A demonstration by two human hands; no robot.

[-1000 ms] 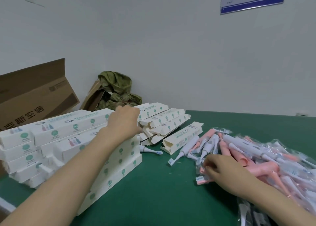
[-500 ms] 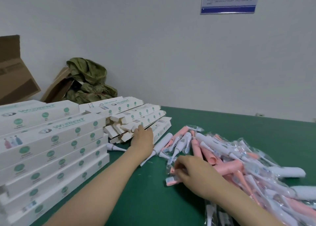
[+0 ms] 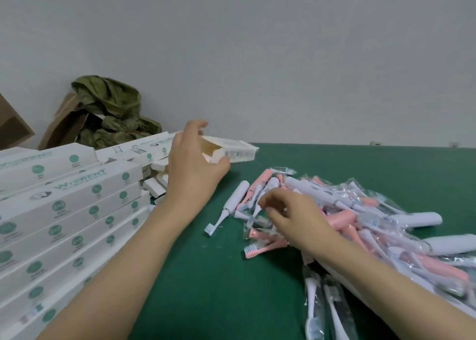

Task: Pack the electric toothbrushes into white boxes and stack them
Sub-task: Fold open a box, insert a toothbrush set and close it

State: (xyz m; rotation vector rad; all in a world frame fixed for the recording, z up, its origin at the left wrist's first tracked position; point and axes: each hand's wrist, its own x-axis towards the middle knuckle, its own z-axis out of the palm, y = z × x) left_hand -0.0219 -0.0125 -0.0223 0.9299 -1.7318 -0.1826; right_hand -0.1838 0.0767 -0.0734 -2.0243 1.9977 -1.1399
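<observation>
Fingers (image 3: 198,126) of left hand (image 3: 192,169) grip one open white box (image 3: 239,150) mid-frame; right hand (image 3: 296,218) curls over one toothbrush pile (image 3: 345,218), lower right, grasp unclear, brushes uncountable.

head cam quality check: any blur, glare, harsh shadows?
Head view: flat, even light, shadows faint; right hand smeared by motion at the fingers, grasp unreadable; left hand gripping the open white box reads clearer; small glints on the bagged toothbrushes; print on the stacked boxes soft.

Open white box (image 3: 238,151): one. Stacked boxes (image 3: 72,211): perhaps fifteen. Toothbrushes (image 3: 345,217): over twenty.
</observation>
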